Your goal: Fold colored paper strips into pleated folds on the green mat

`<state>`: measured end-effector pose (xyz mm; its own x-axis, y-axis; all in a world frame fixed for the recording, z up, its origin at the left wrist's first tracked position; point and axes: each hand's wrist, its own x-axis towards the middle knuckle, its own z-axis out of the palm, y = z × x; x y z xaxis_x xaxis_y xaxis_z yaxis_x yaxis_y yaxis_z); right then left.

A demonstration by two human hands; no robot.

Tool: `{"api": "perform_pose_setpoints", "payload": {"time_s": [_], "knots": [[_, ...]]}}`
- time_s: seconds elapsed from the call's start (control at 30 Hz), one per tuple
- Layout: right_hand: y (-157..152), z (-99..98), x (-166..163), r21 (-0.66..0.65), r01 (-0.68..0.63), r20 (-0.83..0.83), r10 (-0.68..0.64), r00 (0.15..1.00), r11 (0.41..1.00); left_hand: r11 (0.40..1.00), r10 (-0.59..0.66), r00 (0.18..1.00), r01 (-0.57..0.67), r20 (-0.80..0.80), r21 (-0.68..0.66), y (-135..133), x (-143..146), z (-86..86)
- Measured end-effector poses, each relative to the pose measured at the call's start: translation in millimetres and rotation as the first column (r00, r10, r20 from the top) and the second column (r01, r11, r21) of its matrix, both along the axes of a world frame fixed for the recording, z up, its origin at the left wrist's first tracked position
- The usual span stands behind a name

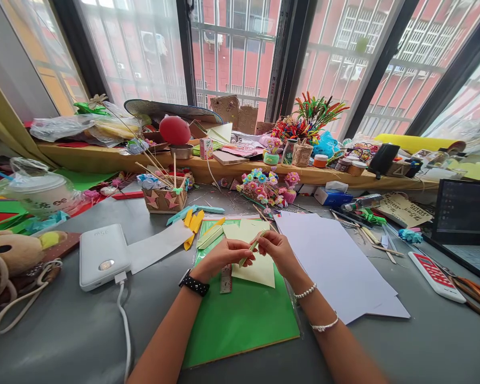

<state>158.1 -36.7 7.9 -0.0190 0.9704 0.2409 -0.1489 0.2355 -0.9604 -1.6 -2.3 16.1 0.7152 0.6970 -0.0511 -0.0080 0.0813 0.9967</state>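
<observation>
Between both hands is a narrow folded strip of pale green paper (248, 255), tilted up toward the right. My left hand (226, 258) pinches its lower end, and my right hand (278, 252) pinches the upper end with thumb and fingertips. Below them lie pale yellow-green sheets (260, 274) on a green paper stack (240, 325). A short ruler (226, 280) pokes out from under my left hand. Just beyond that hand rests a folded pale green piece (210, 238), beside folded yellow paper pieces (193, 226).
White paper sheets (336, 266) lie to the right, with a calculator (436, 276) and a laptop (468, 224) farther over. At left are a white power bank (104, 256) with a cable and a plush toy (12, 256). Behind stand a cardboard box (164, 200) and paper flowers (264, 186).
</observation>
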Motion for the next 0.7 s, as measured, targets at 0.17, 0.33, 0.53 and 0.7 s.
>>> {"api": "perform_pose_setpoints", "payload": {"time_s": [0.17,0.33,0.53,0.7], "knots": [[-1,1.7,-1,0.002,-0.015,0.012,0.015,1.000,1.000,0.992,0.106,0.994,-0.108,0.028,0.058,2,3,-1.6],[0,0.3,0,-0.004,-0.004,0.010,0.004,1.000,1.000,0.982,0.179,0.983,-0.181,0.036,0.060,5,5,-5.0],[2,-0.5,1,-0.023,0.055,0.028,-0.054,0.998,0.998,0.940,0.273,0.962,-0.272,0.024,0.208,6,7,-7.5],[5,-4.3,3,-0.027,0.166,0.097,-0.163,0.982,0.986,0.867,0.373,0.928,-0.342,-0.016,0.363,7,10,-10.6]]}}
